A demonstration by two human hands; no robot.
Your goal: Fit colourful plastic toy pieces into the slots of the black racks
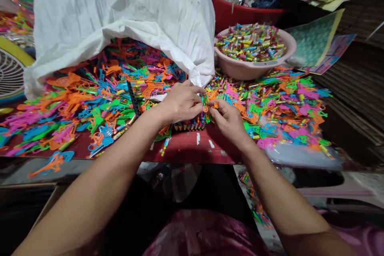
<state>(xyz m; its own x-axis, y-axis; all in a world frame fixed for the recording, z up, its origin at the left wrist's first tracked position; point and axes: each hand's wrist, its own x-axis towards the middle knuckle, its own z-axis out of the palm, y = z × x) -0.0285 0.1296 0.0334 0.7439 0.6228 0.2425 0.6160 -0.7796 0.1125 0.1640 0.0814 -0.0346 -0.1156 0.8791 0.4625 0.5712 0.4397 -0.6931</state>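
My left hand [182, 103] reaches over a dark rack [189, 127] holding a row of colourful small pieces. Its thumb and fingers are bent together at the rack's right end, beside a small orange disc-like part [205, 109]; what they grip is mostly hidden. Just to the right, my right hand [228, 122] pinches a small orange plastic piece [216, 105] between thumb and index finger. Loose orange, green, pink and blue plastic toy parts [96, 118] lie around both hands. One small yellow-and-blue tube [165, 146] is in front of the rack on the red tabletop [186, 150].
Behind the left pile rises a large white sack [126, 4], its mouth open over more parts. A pink basin [249, 68] full of small coloured tubes stands at the back right, before a red tub [252, 16]. A fan [12, 70] is at far left. A clear plastic bag [303, 156] lies at the right front edge.
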